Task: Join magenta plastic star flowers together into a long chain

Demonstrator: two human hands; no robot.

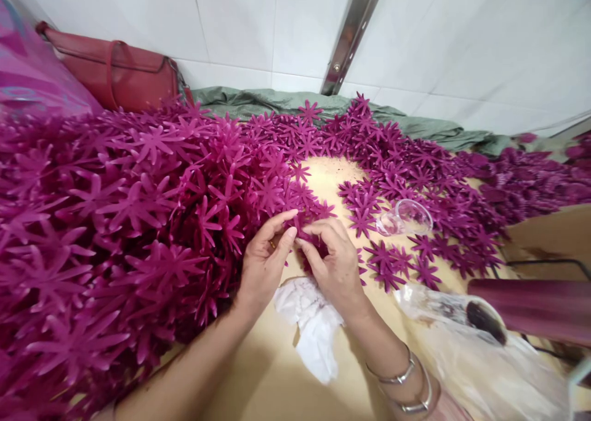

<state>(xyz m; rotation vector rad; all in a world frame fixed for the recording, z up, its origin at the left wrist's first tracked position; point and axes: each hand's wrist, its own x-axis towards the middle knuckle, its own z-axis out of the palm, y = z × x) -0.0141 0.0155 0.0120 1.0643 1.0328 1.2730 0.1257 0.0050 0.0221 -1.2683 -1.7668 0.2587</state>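
Note:
Close together at the middle of the view, my left hand [262,262] and my right hand [336,262] pinch a magenta flower piece [299,224] between thumbs and forefingers. Its petals are narrow, and my fingers cover part of it. Beside my left hand rises a big heap of magenta star-shaped flowers [133,212] with narrow petals. More loose flowers [386,264] lie to the right of my right hand. Below both hands a crumpled white tissue [314,328] rests on the tan tabletop [258,372].
A clear plastic cup [413,216] lies among the flowers at right. Nearer stand a clear plastic bag [494,359] and a dark magenta cylinder [535,307]. Along the tiled wall sit a red handbag [115,70], a pink bag [37,64] and green cloth [258,101].

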